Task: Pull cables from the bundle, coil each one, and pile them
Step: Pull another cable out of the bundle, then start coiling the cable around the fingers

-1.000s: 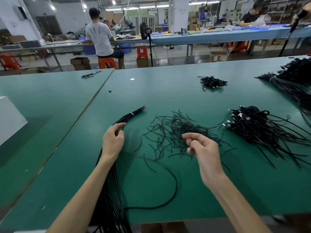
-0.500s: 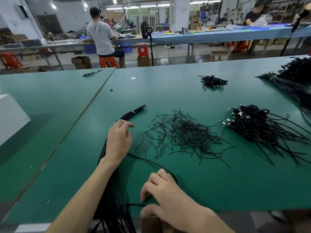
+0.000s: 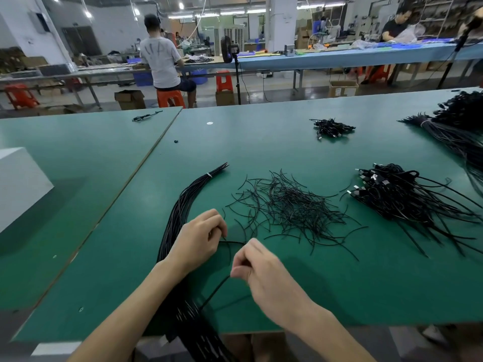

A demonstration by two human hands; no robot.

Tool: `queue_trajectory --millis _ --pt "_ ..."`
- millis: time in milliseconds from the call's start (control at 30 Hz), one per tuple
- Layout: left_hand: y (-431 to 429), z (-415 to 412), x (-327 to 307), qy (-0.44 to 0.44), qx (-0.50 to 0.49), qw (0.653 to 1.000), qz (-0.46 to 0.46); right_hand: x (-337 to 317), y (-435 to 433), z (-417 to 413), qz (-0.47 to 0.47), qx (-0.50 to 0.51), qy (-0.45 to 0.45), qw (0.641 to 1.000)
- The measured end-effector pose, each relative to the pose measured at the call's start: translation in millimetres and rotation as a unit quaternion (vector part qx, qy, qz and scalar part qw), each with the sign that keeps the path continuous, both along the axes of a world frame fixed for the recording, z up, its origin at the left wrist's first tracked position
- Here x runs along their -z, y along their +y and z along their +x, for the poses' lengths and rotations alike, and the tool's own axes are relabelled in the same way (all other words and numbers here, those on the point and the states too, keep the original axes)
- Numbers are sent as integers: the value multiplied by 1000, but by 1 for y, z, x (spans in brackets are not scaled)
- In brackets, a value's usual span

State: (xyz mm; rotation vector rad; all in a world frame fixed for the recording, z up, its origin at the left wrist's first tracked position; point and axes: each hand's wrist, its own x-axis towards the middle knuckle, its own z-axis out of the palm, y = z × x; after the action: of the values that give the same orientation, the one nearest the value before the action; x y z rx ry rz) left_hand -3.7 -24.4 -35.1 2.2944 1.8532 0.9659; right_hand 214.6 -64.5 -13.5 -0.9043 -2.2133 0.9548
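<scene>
Bundle [image 3: 180, 212]: long and black, lying on the green table [image 3: 339, 283]; curving away from the near edge, bound by a pale tie [image 3: 209, 174] close to the far tip; near end hanging over the table edge.
Left hand [image 3: 198, 239]: just right of the bundle's middle, forearm crossing over the bundle; fingers curled, pinching a single cable.
Right hand [image 3: 258, 267]: right of the bundle, near the left hand but apart from it; thumb and forefinger pinched on the same cable, other fingers curled in.
Single cable [image 3: 214, 291]: thin and black; stretched from the right hand's pinch down and left into the bundle's near end, with a short span showing between the two hands.
Short strands [image 3: 292, 207]: loose black scatter right of the bundle, beyond both hands.
Cable pile [image 3: 400, 197]: well right of the bundle, past the short strands; silver plugs on the side facing the bundle.
Small heap [image 3: 332, 128]: far beyond and right of the bundle's tip.
White box [image 3: 18, 184]: well left of the bundle.
</scene>
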Motion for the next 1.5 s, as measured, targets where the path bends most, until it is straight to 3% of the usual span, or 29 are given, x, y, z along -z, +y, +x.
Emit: queue_trajectory --millis 233,333,433,567,633,700,800,867,933,1067,1267,1500 --pt "-5 -4 -1 1 24 1000 14 1 -1 -10 -77 48 80 993" --pt "-10 -11 2 35 36 999 19 -12 0 -10 -141 76 191 968" --pt "-12 -19 3 42 49 998 17 -28 21 -2 -130 157 254 946" --pt "-10 -9 -1 -24 47 998 29 -26 43 7 -165 171 252 938" --pt "-8 4 -5 -133 61 988 -50 -18 48 10 -213 167 291 918" --pt "-4 18 -12 -302 87 940 -129 -9 53 14 -241 187 315 899" --pt "8 35 -25 -506 100 840 -165 3 55 20 -255 204 320 889" --pt "15 44 -33 -607 120 757 -212 12 56 22 -271 209 331 879" --pt "22 52 -34 -655 129 710 -226 17 57 26 -275 207 332 878" --pt "30 57 -21 -668 105 711 -192 26 58 33 -252 155 312 903" --pt "30 44 -13 -755 155 602 -207 30 56 30 -194 117 228 947" --pt "27 46 -17 -778 174 572 -194 30 53 29 -192 95 203 955"
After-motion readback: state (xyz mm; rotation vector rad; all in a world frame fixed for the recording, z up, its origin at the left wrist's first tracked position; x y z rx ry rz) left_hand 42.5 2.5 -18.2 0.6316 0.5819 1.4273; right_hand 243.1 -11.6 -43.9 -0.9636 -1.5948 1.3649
